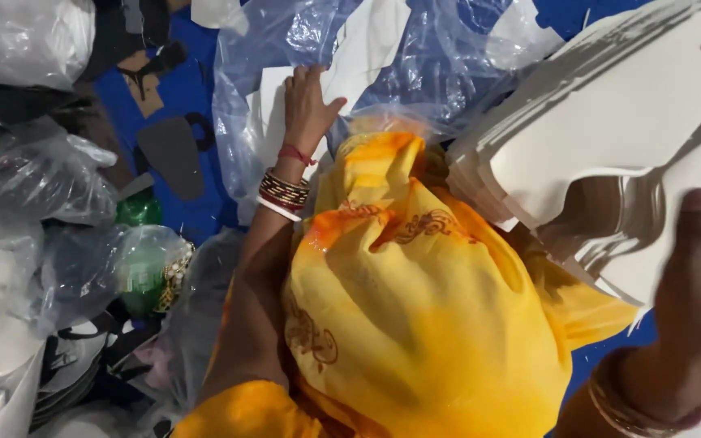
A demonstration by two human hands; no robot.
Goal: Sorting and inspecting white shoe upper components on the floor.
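1. Head view. Left hand [308, 101] reaches forward into a clear plastic bag [285, 49] lying on a blue floor [192, 89]. Fingers [298, 77] are stretched flat, barely curled, resting on white sheets [371, 45] inside the bag; thumb spread out to the right. No clear grasp visible.
2. Left wrist carries a red thread and a row of bangles [283, 193].
3. Right hand [695, 308], blurred, low at the right edge. Thumb [695, 223] lies on top of a thick stack [610, 138] of white cut sheets; the other fingers are hidden beneath, so the stack looks pinched between thumb and fingers. The stack fans out up and to the left, tilted.
4. Yellow cloth [415, 300] with dark red print drapes between the two arms, covering the middle.
5. Containers: the clear bag holds white sheets. At the left, more plastic bags [50, 178]; one holds something green [144, 276].
6. Dark sole-shaped cutouts [170, 154] lie on the floor left of the left hand.
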